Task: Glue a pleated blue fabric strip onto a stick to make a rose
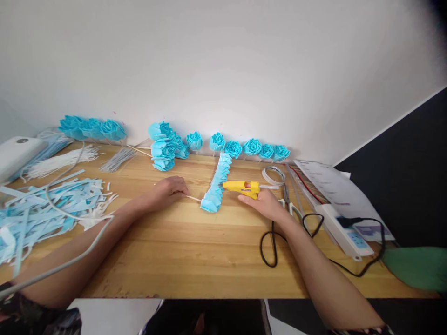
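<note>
My left hand (170, 188) is closed around a thin wooden stick (193, 198) whose tip reaches the near end of a folded blue strip (217, 185) lying on the wooden table (181, 251). My right hand (262, 201) grips a yellow glue gun (241, 187), its nozzle pointing left at the strip. The gun's black cord (270, 246) loops over the table by my right forearm.
Finished blue paper roses (240, 148) line the wall, with more at the back left (91, 127). A heap of blue and white strips (52, 200) fills the left side. Scissors (289, 197), a white power strip (344, 232), papers (331, 184) and tape (273, 175) lie right.
</note>
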